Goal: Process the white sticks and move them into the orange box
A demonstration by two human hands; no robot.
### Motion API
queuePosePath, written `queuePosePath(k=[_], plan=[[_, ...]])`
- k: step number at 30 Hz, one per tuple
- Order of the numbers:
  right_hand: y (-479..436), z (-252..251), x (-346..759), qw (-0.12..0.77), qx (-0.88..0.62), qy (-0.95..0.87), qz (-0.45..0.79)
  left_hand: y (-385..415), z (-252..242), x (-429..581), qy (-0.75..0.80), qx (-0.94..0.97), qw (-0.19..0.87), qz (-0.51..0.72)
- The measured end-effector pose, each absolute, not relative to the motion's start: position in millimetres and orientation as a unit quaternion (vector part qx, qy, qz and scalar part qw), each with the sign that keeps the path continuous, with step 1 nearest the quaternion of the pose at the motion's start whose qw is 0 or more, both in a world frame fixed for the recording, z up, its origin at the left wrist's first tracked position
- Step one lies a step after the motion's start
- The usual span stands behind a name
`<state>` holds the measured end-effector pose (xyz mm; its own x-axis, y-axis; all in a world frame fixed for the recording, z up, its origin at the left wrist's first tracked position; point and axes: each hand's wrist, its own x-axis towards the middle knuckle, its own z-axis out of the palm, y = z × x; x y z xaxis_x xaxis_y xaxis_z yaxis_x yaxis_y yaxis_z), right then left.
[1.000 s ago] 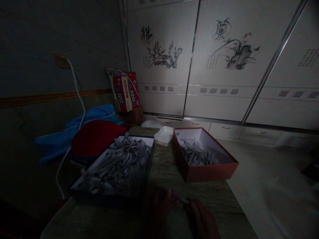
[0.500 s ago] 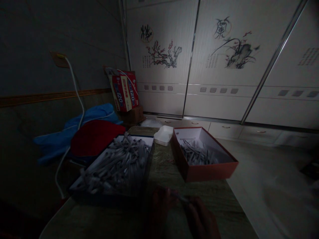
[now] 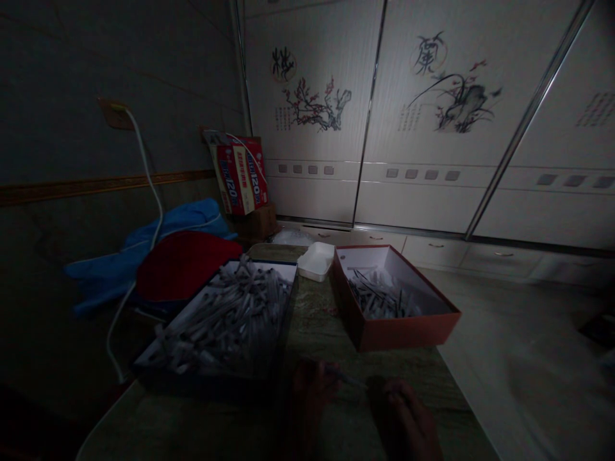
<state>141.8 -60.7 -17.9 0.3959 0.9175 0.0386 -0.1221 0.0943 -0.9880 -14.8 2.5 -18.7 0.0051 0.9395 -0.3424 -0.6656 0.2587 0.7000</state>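
Note:
My left hand (image 3: pixel 314 387) is closed on one end of a thin, greyish pen-like stick (image 3: pixel 350 379), whose tip points right. A short gap away, my right hand (image 3: pixel 406 406) has its fingers bent and pressed together; anything in them is too dark to make out. Left of my hands stands a dark-rimmed box (image 3: pixel 166 355) heaped with many thin, pale, stick-like pieces (image 3: pixel 230 314). Beyond my right hand is a red-brown box (image 3: pixel 408 333) with a smaller pile of similar slim pieces (image 3: pixel 382 296).
A white tray (image 3: pixel 316 262) stands between the boxes on the greenish table (image 3: pixel 312 320). Behind the left box lie a red round thing (image 3: pixel 182 266) and blue cloth (image 3: pixel 192 218), with a white cable (image 3: pixel 144 153) hanging across. A red carton (image 3: pixel 243 176) stands by the wardrobe (image 3: pixel 307 192).
My right hand has moved right, off the stick's far end, which now shows free. My left hand still holds the stick at about the same place. The boxes have not moved.

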Motion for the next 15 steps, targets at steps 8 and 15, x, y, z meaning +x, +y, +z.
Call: queuePosePath(k=[8,15], plan=[[-52,-10,136,0.586,-0.487,-0.287,0.581,0,-11,-13,0.419,0.213,0.669,0.576],[-50,-23,120,0.570,-0.556,-0.397,0.457,-1,-6,-12,0.428,0.213,0.670,0.567]])
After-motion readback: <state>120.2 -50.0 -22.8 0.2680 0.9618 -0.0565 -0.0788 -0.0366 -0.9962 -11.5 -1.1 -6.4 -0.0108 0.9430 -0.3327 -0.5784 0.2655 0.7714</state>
